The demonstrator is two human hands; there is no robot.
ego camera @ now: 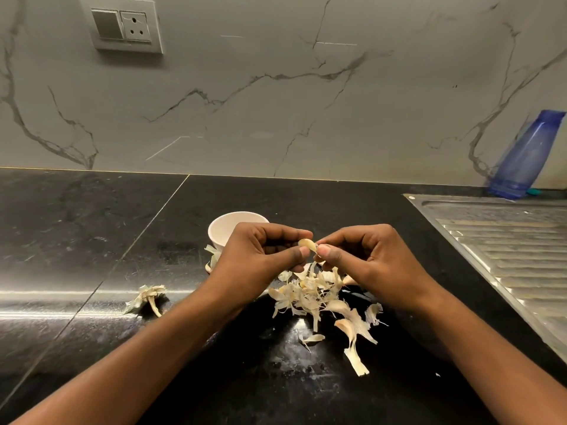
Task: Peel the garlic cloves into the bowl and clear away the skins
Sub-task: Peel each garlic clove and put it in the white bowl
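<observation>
A pale garlic clove (307,244) is held above the black counter between both hands. My left hand (260,256) pinches its left end with thumb and fingers. My right hand (365,256) pinches its right end, thumb on top. A small white bowl (224,230) stands just behind my left hand, partly hidden by it; I cannot see inside it. A heap of papery garlic skins (310,294) lies on the counter under my hands, with loose strips (352,332) trailing toward me.
A garlic stem with skin (148,297) lies apart at the left. A steel sink drainboard (506,250) fills the right side. A blue plastic bottle (526,154) leans against the marble wall at the back right. A switch and socket plate (121,24) is on the wall.
</observation>
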